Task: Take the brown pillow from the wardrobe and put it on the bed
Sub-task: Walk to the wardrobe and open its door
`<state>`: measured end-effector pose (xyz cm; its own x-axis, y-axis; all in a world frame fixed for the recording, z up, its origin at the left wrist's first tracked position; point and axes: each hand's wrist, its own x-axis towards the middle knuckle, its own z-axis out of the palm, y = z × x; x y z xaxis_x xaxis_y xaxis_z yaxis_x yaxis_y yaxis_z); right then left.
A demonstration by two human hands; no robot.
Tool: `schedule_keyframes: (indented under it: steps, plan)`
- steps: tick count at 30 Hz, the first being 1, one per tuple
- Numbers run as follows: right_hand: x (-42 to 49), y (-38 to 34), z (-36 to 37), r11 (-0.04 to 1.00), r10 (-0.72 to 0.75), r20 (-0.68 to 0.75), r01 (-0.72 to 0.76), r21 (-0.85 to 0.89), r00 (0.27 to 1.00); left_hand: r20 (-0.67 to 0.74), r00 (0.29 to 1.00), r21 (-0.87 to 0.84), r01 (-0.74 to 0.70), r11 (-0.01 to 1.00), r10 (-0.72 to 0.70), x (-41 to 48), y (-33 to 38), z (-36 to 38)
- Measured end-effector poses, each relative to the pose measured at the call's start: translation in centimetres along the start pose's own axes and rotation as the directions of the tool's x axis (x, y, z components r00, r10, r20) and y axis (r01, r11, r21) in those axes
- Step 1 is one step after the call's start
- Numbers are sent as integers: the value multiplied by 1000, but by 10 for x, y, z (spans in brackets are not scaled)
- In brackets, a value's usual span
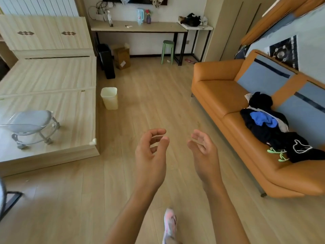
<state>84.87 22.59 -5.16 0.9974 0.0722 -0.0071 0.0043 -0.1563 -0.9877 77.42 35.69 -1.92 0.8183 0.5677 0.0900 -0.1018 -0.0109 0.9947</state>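
My left hand (151, 152) and my right hand (204, 152) are held out side by side over the wooden floor, palms facing each other, fingers loosely curled and apart, holding nothing. A bare light-wood bed platform (52, 88) with a matching headboard lies at the left. Tall beige wardrobe doors (233, 27) stand at the back right, shut. No brown pillow is in view.
A small grey chair (31, 125) stands on the bed platform. A cream bin (109, 98) sits on the floor beside the platform. An orange sofa (228, 110) with dark clothes (270, 127) fills the right. A desk (139, 29), green stool (168, 51) and cardboard box (122, 57) line the far wall.
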Motion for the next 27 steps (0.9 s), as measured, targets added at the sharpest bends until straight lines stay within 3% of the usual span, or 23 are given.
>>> schedule_keyframes:
  steps: [7, 15, 27]
  plan:
    - [140, 9, 44, 998, 18, 27, -19, 56, 999, -7, 1000, 47, 6, 999, -5, 129, -26, 39]
    - [325, -27, 88, 996, -32, 78, 26, 82, 996, -28, 999, 54, -38, 998, 40, 300, -20, 89]
    - [535, -18, 150, 998, 28, 51, -26, -49, 998, -18, 999, 2, 43, 999, -43, 527, -58, 140]
